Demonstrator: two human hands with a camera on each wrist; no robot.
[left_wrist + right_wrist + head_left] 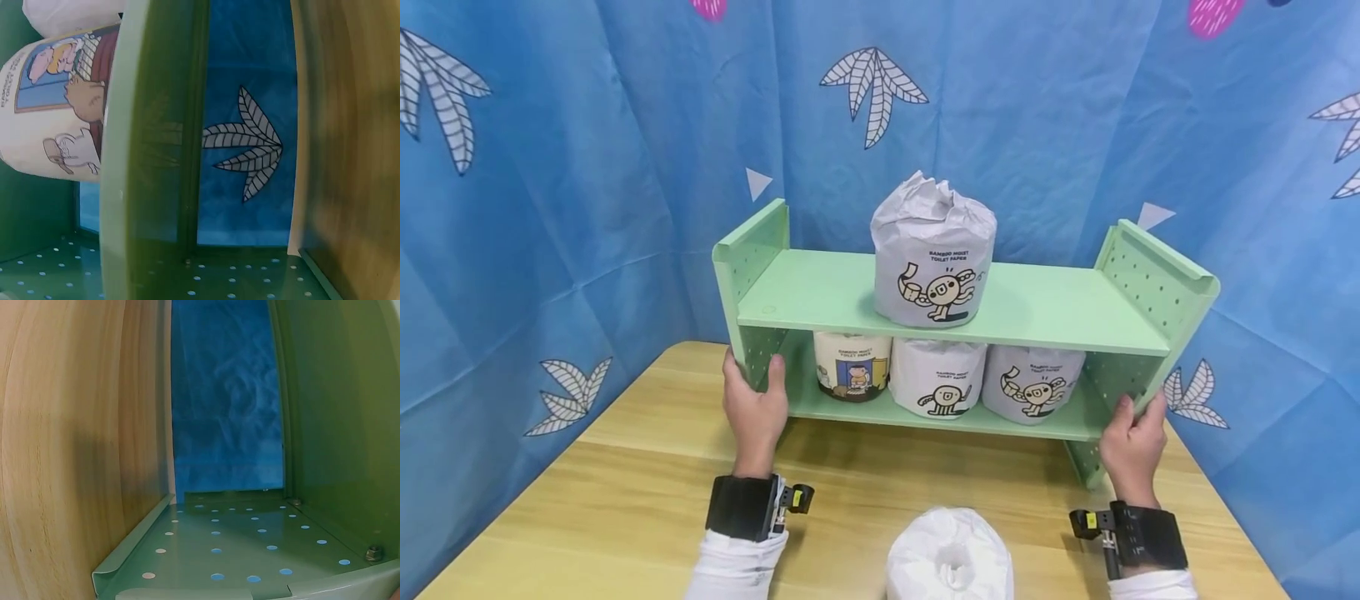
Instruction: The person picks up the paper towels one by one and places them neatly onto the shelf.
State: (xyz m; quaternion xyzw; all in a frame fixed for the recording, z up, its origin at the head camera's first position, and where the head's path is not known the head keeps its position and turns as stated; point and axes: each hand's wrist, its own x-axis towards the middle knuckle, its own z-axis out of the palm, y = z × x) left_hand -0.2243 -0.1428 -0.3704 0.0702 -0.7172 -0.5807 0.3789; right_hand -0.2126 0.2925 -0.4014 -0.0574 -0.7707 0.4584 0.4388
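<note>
A light green two-tier metal shelf (1052,304) with perforated side panels stands on the wooden table. My left hand (756,417) grips its left side panel, thumb on the inner side. On the right, my right hand (1135,446) holds the other side panel near its front edge. One wrapped toilet paper roll (934,250) sits on the upper tier. Three more stand in a row below: a cream roll with a cartoon picture (852,367), a white roll (938,379) and a greyish roll (1033,383). Neither wrist view shows a hand's full grip.
Another white-wrapped roll (951,558) stands on the wooden table (647,467) in front of the shelf, cut by the lower frame edge. Blue patterned cloth (1030,125) hangs close behind the shelf and along both sides.
</note>
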